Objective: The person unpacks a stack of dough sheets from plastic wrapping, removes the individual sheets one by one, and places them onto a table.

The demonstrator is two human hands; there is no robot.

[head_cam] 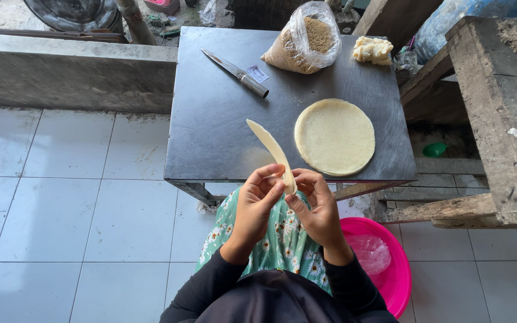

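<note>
Pale dough sheet (273, 152) pinched by left hand (257, 206) and right hand (317, 210); clear crumb bag (304, 40) behind.

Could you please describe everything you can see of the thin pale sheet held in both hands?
The pale sheet is a thin, cream wrapper that looks like dough, seen nearly edge-on as a curved strip. The left hand and right hand pinch its lower end above the lap; its upper end rises free over the dark table, touching nothing else.
</note>
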